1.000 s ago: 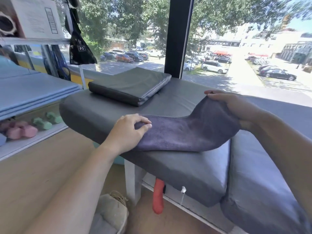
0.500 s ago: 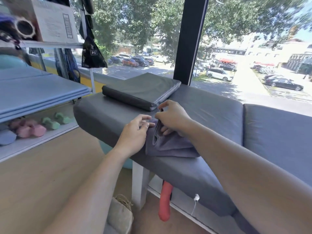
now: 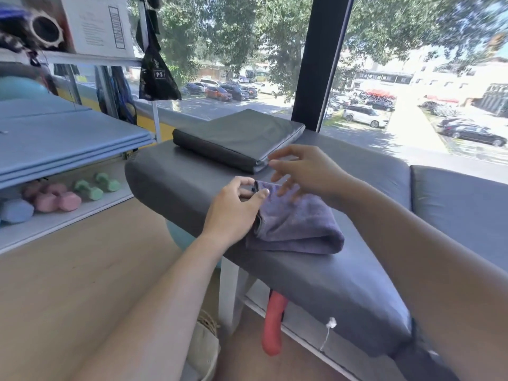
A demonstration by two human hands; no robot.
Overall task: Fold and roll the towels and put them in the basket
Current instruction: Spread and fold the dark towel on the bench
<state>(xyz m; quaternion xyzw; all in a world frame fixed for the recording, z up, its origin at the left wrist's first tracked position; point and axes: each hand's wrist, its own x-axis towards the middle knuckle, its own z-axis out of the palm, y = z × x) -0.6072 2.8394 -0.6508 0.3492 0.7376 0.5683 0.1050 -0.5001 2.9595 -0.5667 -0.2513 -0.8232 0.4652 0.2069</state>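
A: Sitting folded on the grey bench cushion (image 3: 357,284), the purple towel (image 3: 297,224) looks soft, doubled over, layered edges facing left.

B: Hands? Basket?

A: Left hand (image 3: 233,213) pinches the towel's left corner. Right hand (image 3: 305,171) hovers above it, fingers spread, grasping nothing. Woven basket (image 3: 204,350) on the floor below; can't see inside it.
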